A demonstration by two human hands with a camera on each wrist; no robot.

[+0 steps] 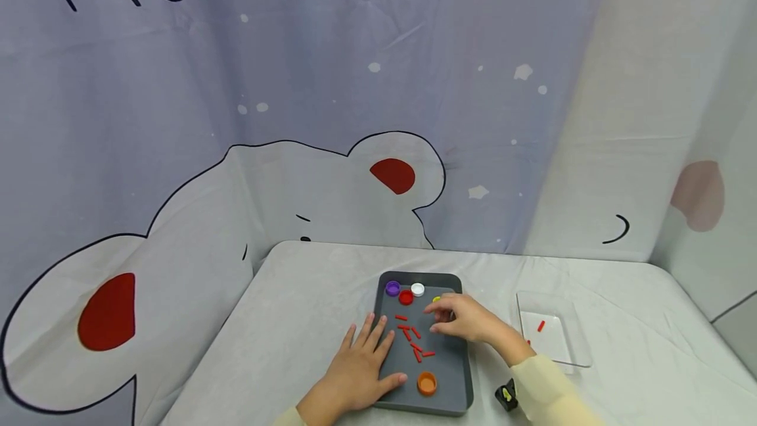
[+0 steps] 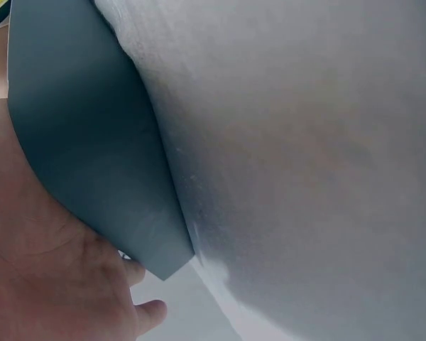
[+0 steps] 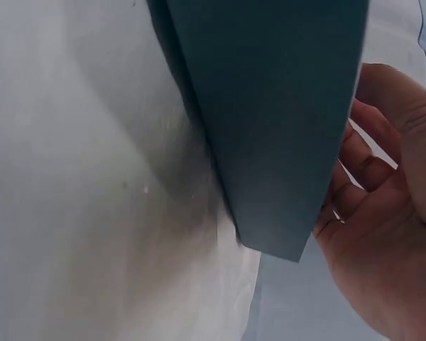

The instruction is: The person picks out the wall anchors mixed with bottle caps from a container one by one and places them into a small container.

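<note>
A grey tray (image 1: 449, 400) lies on the white cloth. My left hand (image 1: 359, 368) rests at its left edge with fingers spread, thumb reaching over the tray; in the left wrist view its palm lies along the tray wall (image 2: 92, 135). Over the right part of the tray is my right hand (image 1: 467, 319), thumb and forefinger bent and apart with nothing visible between them. A yellow cap (image 1: 436, 298) peeks out behind its fingers. Several short red sticks (image 1: 416, 347) lie scattered between the hands. Below them stands a round orange cap (image 1: 427, 384).
Purple (image 1: 393, 288), red (image 1: 405, 297) and white (image 1: 417, 289) caps stand at the tray's far end. Right of the tray is a clear plastic box (image 1: 570, 334) with red sticks inside. A small black object (image 1: 506, 395) sits beside the right sleeve. A printed curtain (image 1: 331, 84) hangs behind.
</note>
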